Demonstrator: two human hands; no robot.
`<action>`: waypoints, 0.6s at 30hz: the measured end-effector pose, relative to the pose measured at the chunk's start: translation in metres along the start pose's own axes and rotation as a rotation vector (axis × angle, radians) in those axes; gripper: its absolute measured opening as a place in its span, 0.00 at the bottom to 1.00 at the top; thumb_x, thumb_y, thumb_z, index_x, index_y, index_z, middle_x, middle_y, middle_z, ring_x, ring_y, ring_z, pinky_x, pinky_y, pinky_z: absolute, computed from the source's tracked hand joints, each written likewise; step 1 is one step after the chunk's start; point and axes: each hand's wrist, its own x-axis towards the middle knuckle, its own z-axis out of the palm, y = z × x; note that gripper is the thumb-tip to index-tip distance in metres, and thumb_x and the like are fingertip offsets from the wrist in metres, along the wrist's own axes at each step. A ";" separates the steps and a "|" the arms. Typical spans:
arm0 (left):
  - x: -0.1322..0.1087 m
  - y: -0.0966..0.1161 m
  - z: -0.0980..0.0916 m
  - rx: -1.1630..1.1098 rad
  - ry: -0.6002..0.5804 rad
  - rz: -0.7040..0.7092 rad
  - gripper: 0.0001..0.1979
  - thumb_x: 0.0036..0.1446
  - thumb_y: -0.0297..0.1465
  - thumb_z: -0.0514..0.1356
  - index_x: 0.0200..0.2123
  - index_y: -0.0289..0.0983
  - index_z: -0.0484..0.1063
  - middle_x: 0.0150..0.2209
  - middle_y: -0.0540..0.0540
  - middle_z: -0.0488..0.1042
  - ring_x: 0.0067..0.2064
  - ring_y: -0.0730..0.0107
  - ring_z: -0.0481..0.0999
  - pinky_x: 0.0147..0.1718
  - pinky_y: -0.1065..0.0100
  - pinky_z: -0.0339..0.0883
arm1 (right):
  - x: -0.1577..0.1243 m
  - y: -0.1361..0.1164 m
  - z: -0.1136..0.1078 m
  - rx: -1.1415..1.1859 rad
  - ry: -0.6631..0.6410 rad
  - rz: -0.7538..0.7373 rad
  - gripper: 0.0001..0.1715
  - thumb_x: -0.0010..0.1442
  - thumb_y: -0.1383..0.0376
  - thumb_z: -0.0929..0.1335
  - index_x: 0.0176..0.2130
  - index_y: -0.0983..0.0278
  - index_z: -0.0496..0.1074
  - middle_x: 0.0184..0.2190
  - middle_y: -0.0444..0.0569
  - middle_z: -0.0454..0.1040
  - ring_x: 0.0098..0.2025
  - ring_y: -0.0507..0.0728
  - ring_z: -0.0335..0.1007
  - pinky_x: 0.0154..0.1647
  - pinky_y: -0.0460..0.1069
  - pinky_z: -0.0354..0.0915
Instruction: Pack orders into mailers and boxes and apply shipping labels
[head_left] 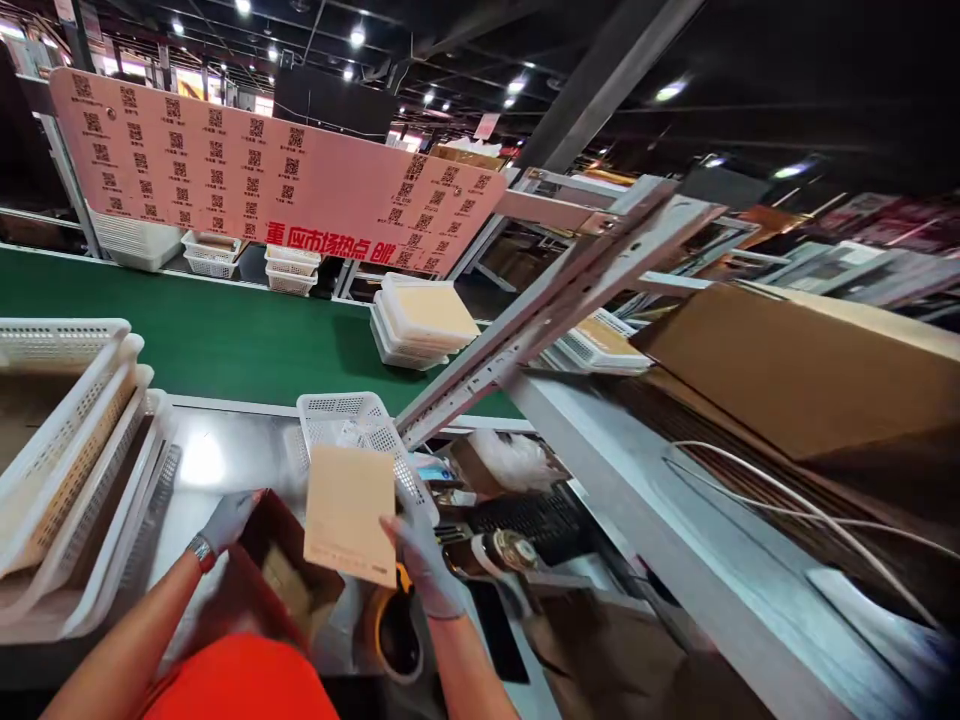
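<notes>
My right hand (429, 565), in a grey glove, pinches the right edge of a flat tan card (349, 512) with faint print along its lower edge. The card is held up in front of a white perforated basket (341, 404), which has something clear inside. My left hand (231, 520), also gloved and with a watch at the wrist, is closed on the upper edge of an open dark red box (255, 560). Something tan lies inside that box, partly in shadow. To the right of the box is a roll of tape (399, 640) with a yellow rim.
Nested white baskets (142, 480) stand at the left. Beyond the metal bench runs a green conveyor belt (225, 330) carrying stacked trays (424, 320). A slanted metal post (540, 310) and a shelf with flattened cardboard (810, 370) flank the right. A pink code board (337, 190) hangs above.
</notes>
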 end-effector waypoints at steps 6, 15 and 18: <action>-0.007 0.006 0.009 -0.077 -0.084 -0.018 0.32 0.58 0.61 0.63 0.34 0.38 0.87 0.40 0.40 0.88 0.47 0.50 0.82 0.54 0.54 0.78 | -0.075 0.006 0.089 -1.025 -0.301 -0.236 0.52 0.55 0.58 0.79 0.75 0.58 0.74 0.57 0.59 0.84 0.56 0.68 0.80 0.60 0.61 0.76; -0.033 -0.005 -0.001 0.130 0.031 -0.020 0.26 0.62 0.51 0.65 0.49 0.38 0.90 0.57 0.36 0.90 0.66 0.40 0.84 0.71 0.47 0.74 | -0.115 0.092 0.062 -0.531 0.199 -0.164 0.36 0.62 0.43 0.79 0.63 0.55 0.85 0.63 0.61 0.83 0.67 0.73 0.78 0.73 0.71 0.71; -0.056 -0.007 -0.004 0.288 0.020 -0.036 0.30 0.63 0.39 0.65 0.67 0.41 0.84 0.69 0.39 0.84 0.73 0.45 0.79 0.76 0.50 0.69 | -0.127 0.122 0.048 -0.105 0.150 0.146 0.48 0.47 0.34 0.84 0.57 0.58 0.87 0.60 0.62 0.87 0.66 0.77 0.81 0.69 0.73 0.76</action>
